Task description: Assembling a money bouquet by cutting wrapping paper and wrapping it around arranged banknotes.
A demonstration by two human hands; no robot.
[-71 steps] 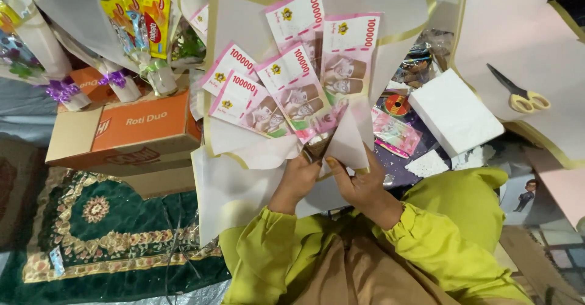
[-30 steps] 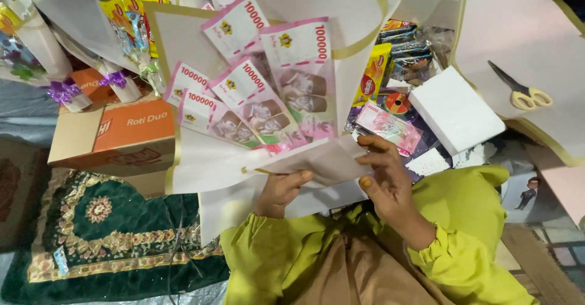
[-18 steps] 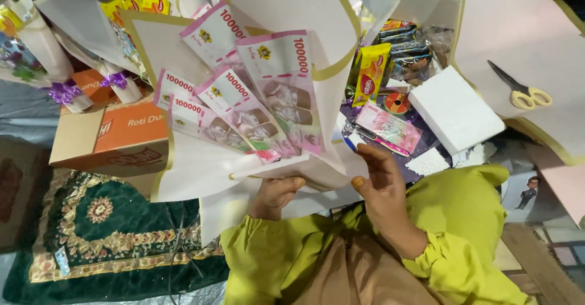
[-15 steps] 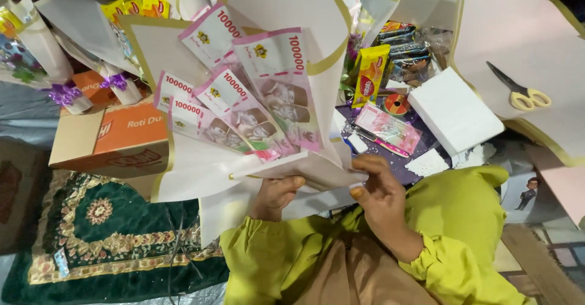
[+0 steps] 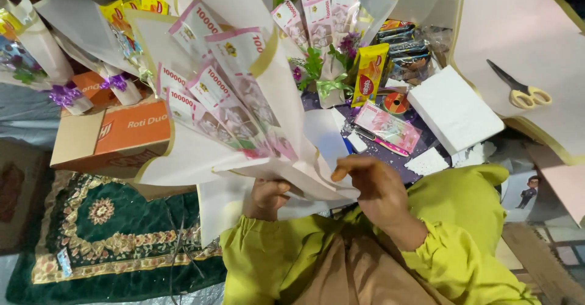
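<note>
Both my hands pinch the cream wrapping paper (image 5: 244, 165) under the fanned banknotes (image 5: 225, 98): left hand (image 5: 268, 196) in a closed grip at the stem, right hand (image 5: 375, 186) pressing the fold. If either slackens, I reckon the fan slides apart.

1. Wrapping sheet (image 5: 201, 159): matt cream paper with a gold edge.
2. Banknotes (image 5: 225, 92): smooth printed paper, pink.
3. Box (image 5: 116, 137): matt brown and orange cardboard.
4. Block (image 5: 454, 107): rough white foam.
5. Sleeves (image 5: 274, 262): soft yellow-green cloth.
6. Rug (image 5: 109, 232): woven green cloth.
</note>
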